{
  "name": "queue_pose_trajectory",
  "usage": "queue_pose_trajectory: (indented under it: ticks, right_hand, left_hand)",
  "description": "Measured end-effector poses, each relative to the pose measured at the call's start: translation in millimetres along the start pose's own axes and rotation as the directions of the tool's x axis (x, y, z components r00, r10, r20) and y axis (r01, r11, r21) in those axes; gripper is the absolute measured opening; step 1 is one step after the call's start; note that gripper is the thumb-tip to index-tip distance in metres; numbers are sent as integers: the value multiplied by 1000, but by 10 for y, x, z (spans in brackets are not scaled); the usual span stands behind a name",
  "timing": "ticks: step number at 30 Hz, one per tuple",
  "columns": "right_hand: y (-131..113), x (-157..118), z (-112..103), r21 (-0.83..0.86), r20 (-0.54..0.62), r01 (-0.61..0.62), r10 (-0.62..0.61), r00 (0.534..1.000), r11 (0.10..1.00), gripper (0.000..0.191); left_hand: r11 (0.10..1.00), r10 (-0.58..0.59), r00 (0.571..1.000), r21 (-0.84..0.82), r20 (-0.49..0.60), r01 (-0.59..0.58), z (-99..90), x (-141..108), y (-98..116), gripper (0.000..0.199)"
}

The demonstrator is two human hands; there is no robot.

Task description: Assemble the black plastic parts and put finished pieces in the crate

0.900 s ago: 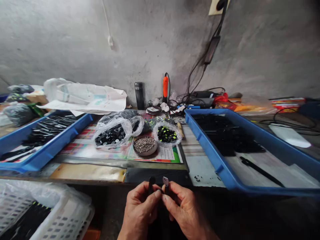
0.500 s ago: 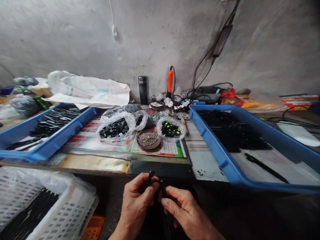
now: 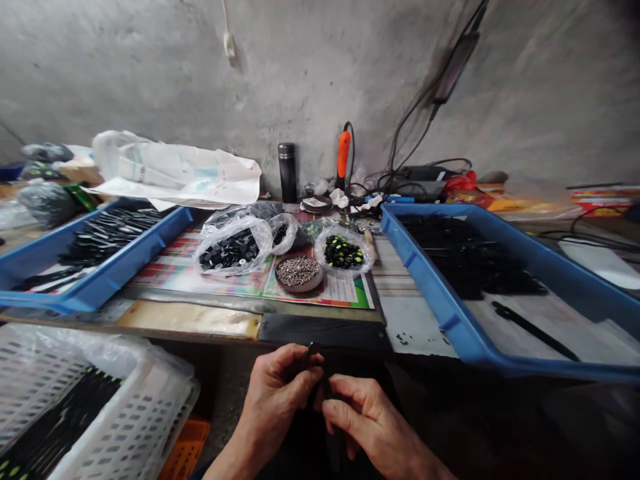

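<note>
Below the table's front edge, my left hand pinches a dark piece whose tip sticks up above the fingers. Close beside it on the right, my right hand is closed on a black part, mostly hidden against the dark background. The fingertips of both hands nearly meet. Beyond them on the table stand a round dish of small metal pieces, a plastic bag of black discs and a bag of black and yellow-green pieces.
Blue trays of black parts flank the table, one left and one right. A white basket stands low at left. Near the wall are a black flask and an orange-handled tool.
The camera view has shifted slightly. My left hand has turned a little, with the dark tip now slightly further right and the fingertips nearer my right hand.
</note>
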State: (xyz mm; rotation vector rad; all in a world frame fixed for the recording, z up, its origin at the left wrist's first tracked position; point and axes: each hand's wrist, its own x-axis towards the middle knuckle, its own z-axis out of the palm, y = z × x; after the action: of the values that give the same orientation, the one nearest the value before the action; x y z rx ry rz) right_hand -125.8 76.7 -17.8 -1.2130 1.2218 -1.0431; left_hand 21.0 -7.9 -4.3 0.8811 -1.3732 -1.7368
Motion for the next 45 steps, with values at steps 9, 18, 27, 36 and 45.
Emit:
queue_pose_trajectory:
  ticks: [9,18,27,36,45]
  right_hand:
    - [35,-14,27,32,-13,7,-6,1000,999,33]
    - [75,-47,96,-50,-48,-34,32,998,998,29]
    - [45,-70,125,18,-68,-62,63,996,998,20]
    - [98,-79,129,102,-79,-49,58,995,994,21]
    - [131,-55,125,177,-149,32,-6,989,984,32]
  left_hand:
    - [997,-40,997,-68,60,44,-33,29,-87,15]
    - [999,27,999,-28,-24,-28,-34,-44,-222,20]
    - [997,-69,998,-36,-11,69,-67,-18,-247,35]
    - [992,-121,992,-46,-45,119,-47,-95,-79,43]
    - [990,-99,994,97,-37,102,-42,-272,-91,35]
